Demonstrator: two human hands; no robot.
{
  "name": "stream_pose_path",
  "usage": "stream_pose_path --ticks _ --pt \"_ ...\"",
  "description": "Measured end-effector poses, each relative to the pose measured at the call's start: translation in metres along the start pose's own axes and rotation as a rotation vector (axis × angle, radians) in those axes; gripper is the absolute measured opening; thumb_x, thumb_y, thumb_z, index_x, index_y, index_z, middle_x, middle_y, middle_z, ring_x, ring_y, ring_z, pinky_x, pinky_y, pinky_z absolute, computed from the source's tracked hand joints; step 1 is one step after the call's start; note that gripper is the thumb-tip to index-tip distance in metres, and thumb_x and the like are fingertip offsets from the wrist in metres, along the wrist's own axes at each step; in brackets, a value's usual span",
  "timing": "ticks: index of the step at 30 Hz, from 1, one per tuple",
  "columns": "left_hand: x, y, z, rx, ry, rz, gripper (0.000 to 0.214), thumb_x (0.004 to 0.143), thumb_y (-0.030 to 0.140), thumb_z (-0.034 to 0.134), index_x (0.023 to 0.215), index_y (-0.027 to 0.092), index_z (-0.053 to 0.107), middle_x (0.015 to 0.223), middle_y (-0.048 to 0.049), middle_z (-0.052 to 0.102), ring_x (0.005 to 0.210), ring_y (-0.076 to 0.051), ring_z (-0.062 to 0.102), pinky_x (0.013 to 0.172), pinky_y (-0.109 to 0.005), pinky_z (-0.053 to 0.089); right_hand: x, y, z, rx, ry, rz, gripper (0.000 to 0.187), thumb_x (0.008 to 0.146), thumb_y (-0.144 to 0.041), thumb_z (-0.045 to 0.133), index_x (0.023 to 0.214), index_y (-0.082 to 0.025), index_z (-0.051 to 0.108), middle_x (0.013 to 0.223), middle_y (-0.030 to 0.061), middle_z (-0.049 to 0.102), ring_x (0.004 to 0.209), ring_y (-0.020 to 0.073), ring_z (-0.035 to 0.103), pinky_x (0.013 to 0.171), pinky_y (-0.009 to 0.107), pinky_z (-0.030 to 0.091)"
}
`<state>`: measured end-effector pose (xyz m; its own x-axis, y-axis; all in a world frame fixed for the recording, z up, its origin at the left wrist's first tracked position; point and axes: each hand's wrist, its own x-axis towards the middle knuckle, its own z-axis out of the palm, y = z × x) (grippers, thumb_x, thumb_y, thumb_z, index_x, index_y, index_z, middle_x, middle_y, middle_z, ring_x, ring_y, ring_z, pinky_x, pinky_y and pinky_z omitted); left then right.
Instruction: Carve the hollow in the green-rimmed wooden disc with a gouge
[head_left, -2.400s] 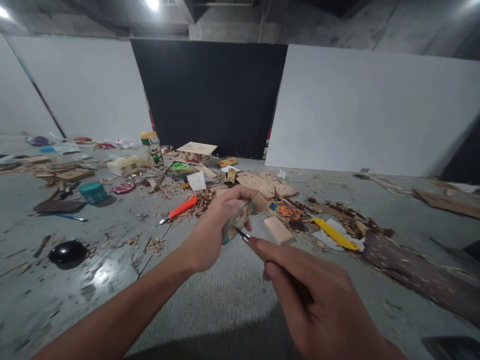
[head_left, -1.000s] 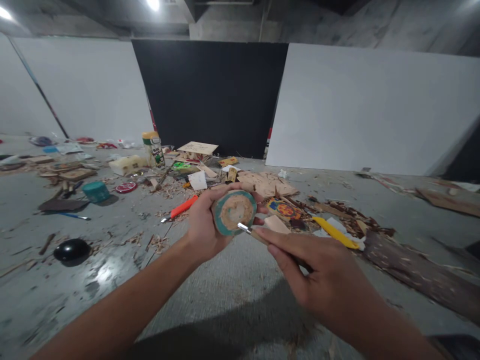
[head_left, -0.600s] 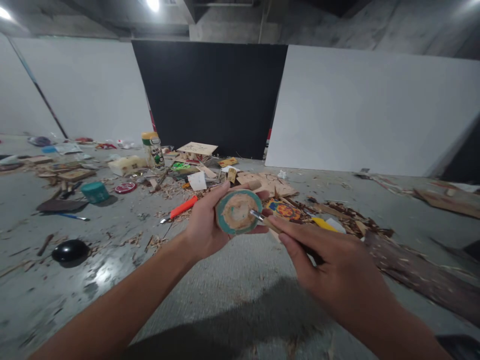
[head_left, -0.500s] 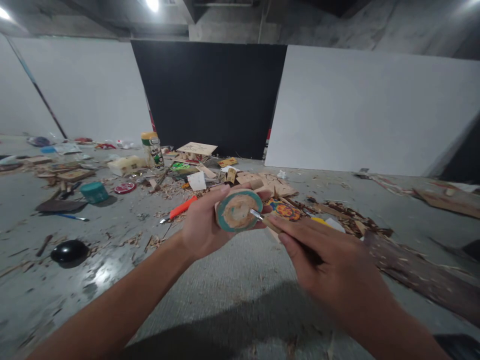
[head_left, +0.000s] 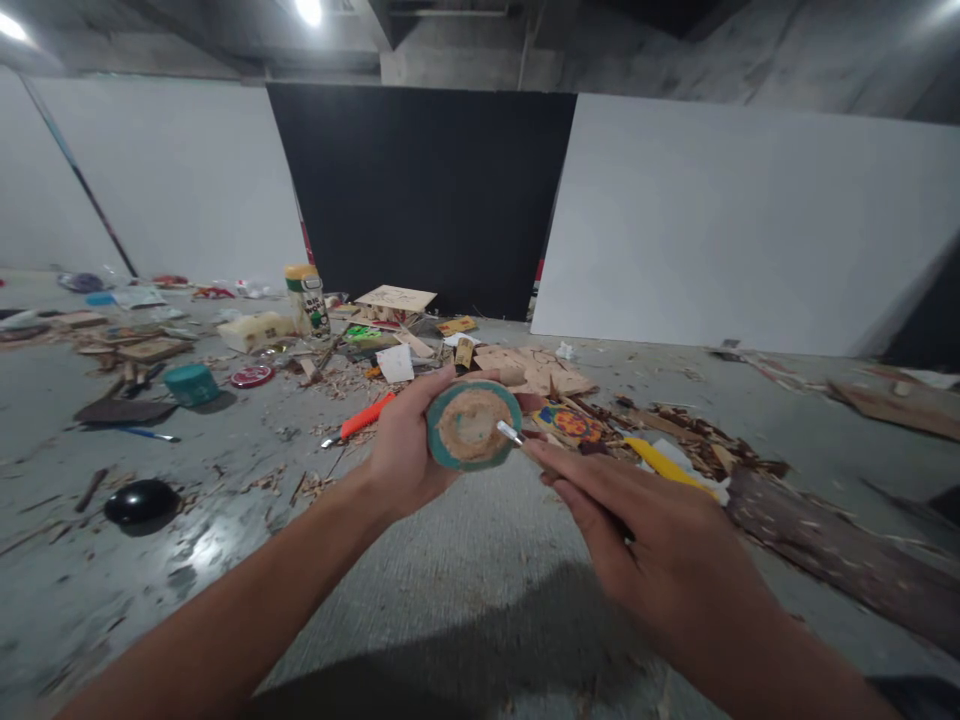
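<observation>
Man, the grey floor (head_left: 420,600) in here is littered lol. Going by mid-view: teal tub (head_left: 191,385) at nine o'clock, glossy black dome (head_left: 141,502) between eight and nine, wood shavings (head_left: 311,488) around eight, long dark brown slab (head_left: 847,555) toward four.

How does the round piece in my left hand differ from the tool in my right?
The round piece is broad and disc-shaped; the tool is slim. The round piece has a teal rim around a tan middle; the tool's tip is shiny metal. Both are held above the floor.
</observation>
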<state>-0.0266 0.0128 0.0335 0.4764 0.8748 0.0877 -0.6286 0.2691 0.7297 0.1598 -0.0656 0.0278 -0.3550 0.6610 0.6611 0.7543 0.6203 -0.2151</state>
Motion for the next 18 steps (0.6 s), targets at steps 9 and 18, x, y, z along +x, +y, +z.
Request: stream_pose_path --ticks 9,18 --pt "0.0004 -0.0001 -0.0045 0.085 -0.164 0.026 0.042 0.092 0.038 0.041 0.110 0.010 0.065 0.097 -0.0194 0.074 0.085 -0.032 0.070 0.059 -0.042 0.058 0.0026 -0.0030 -0.0055 0.017 0.028 -0.019 0.031 0.095 -0.009 0.050 0.120 -0.018 0.067 0.105 0.0051 0.078 0.089 0.0159 0.074 0.067 0.025 0.057" --pt "-0.0030 -0.0051 0.0048 0.204 -0.133 0.090 0.042 0.089 0.037 0.046 0.106 0.007 0.071 0.095 -0.0178 0.075 0.100 -0.032 0.068 0.090 -0.043 0.050 0.0033 -0.0087 -0.0052 0.039 0.044 -0.021 0.034 0.090 -0.007 0.051 0.115 -0.020 0.071 0.092 0.0041 0.079 0.076 0.0166 0.075 0.060 0.025 0.057"
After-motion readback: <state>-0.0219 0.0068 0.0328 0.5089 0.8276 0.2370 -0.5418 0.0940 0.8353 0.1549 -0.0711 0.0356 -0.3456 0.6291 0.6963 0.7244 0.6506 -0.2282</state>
